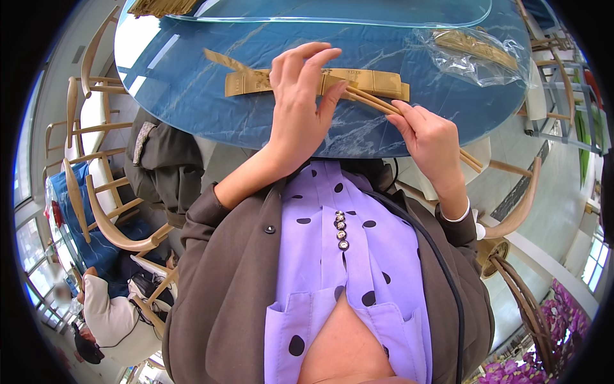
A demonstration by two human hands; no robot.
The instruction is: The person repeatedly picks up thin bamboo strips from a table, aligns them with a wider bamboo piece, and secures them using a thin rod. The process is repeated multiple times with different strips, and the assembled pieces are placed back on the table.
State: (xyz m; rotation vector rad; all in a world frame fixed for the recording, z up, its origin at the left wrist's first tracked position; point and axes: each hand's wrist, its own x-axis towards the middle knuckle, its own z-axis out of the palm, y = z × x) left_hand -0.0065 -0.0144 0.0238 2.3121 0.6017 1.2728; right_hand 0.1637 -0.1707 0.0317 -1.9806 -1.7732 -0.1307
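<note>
My left hand (299,96) rests on a gold paper sleeve (374,81) that lies flat on the blue marbled table (192,96), with the thumb and fingers pinching the sleeve near its middle. A pair of wooden chopsticks (374,102) is gripped in my right hand (432,137). Their tips reach under my left thumb at the sleeve, and their back ends stick out past my right wrist, beyond the table edge. A second gold sleeve strip (224,61) lies just behind, to the left.
A clear plastic bag of chopsticks (476,51) lies at the table's right. A glass turntable (332,14) covers the far side, with a gold stack (160,6) at its left. Wooden chairs (109,224), a dark jacket (163,160) and a seated person (109,320) are left; purple flowers (563,339) lower right.
</note>
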